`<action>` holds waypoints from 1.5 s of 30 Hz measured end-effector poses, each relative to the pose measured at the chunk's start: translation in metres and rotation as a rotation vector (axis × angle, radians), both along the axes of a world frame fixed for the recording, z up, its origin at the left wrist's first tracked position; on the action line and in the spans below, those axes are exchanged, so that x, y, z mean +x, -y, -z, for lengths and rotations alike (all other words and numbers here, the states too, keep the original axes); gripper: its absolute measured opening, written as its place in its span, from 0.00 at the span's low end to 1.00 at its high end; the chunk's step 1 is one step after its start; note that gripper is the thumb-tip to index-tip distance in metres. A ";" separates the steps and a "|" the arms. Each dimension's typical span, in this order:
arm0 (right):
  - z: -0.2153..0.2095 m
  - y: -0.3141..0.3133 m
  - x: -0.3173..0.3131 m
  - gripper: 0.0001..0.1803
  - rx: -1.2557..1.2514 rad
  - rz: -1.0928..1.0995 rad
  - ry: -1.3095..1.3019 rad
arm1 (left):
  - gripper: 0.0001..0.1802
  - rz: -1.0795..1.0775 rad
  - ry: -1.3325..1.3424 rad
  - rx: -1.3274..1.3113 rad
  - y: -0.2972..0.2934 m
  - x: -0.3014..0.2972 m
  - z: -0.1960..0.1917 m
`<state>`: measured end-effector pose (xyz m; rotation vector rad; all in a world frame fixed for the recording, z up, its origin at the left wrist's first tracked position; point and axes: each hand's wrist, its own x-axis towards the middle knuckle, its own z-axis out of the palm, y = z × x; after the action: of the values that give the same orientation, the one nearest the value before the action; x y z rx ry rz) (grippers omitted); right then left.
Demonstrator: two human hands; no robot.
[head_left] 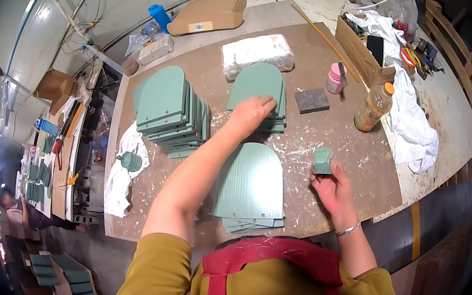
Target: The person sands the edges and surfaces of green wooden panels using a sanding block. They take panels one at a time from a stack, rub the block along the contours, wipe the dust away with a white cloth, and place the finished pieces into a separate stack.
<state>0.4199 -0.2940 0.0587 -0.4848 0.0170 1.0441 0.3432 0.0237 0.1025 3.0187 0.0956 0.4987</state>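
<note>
My left hand (251, 116) lies on the top panel of a stack of green, round-topped panels (259, 79) in the middle of the table, its fingertips close to the panel's right edge. Between the thumb and fingers of my right hand (334, 189) is a small folded green piece (322, 160), held just above the tabletop. A glossy green panel (251, 179) with small holes along its straight edge lies nearest me, on top of a few others. To the left rises a taller, uneven stack of the same panels (162, 97).
On the brown table (358, 156) are a dark block (312, 101), a pink bottle (336, 79), a juice bottle (374, 108) and a white wrapped bundle (257, 54). A green jar (131, 161) sits on a white cloth at left. A tool box (360, 48) stands far right.
</note>
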 end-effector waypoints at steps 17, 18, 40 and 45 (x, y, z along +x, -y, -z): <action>-0.064 -0.043 0.010 0.21 -0.245 -0.212 0.768 | 0.37 -0.159 -0.113 -0.116 0.199 -0.164 -0.011; -0.075 -0.053 0.008 0.19 -0.276 -0.206 0.993 | 0.36 -0.191 -0.099 -0.125 0.201 -0.164 -0.007; -0.114 -0.154 -0.121 0.13 0.399 -0.825 2.365 | 0.35 -0.267 0.154 -0.258 0.211 -0.163 0.026; -0.104 -0.150 -0.114 0.13 0.360 -0.930 2.306 | 0.36 -0.265 0.083 -0.350 0.211 -0.162 0.023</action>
<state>0.3060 -0.1444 0.1625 -1.1381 -2.5587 0.7256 0.1816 -0.1874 0.0797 2.6507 0.5239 0.5599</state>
